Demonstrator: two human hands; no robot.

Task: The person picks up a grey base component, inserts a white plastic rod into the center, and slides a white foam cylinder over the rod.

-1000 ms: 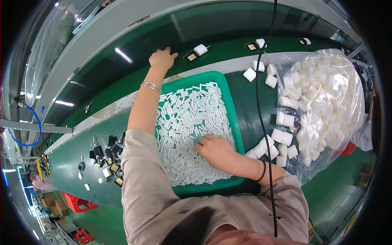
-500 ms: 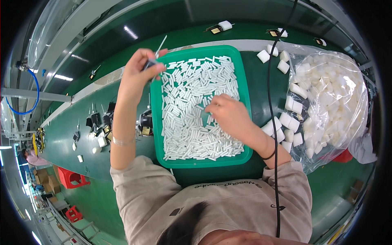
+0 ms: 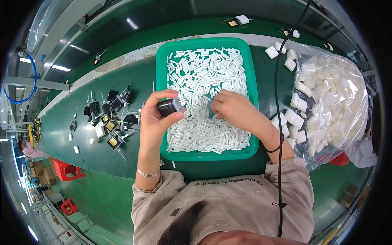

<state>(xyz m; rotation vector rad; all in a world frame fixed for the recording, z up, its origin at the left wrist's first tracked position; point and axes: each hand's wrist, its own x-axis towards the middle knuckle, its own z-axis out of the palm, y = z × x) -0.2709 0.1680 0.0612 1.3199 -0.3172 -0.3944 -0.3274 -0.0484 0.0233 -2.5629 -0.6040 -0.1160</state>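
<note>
My left hand (image 3: pixel 153 116) is closed around a small dark cylindrical bottle (image 3: pixel 166 107) with a pale translucent collar. The bottle lies nearly sideways above the left part of a green tray (image 3: pixel 255 122), and a thin white stem points from its collar toward the right. Many short white tubes (image 3: pixel 196 136) cover the tray floor. Over the tray's middle, my right hand (image 3: pixel 237 109) has its fingers pinched together down among the tubes. What sits between those fingertips is hidden.
Several black bottles with thin stems (image 3: pixel 116 102) lie piled left of the tray. At the right, a clear plastic bag (image 3: pixel 332 98) holds white blocks, with loose blocks (image 3: pixel 294 118) beside it. A black cable (image 3: pixel 279 163) hangs across the right side. Similar assembled pieces (image 3: pixel 239 20) lie beyond.
My left hand has come down and right from the tray's upper left, tipping the bottle so its stem points right. My right hand stays among the tubes, fingers still pinched. The view has shifted slightly.
</note>
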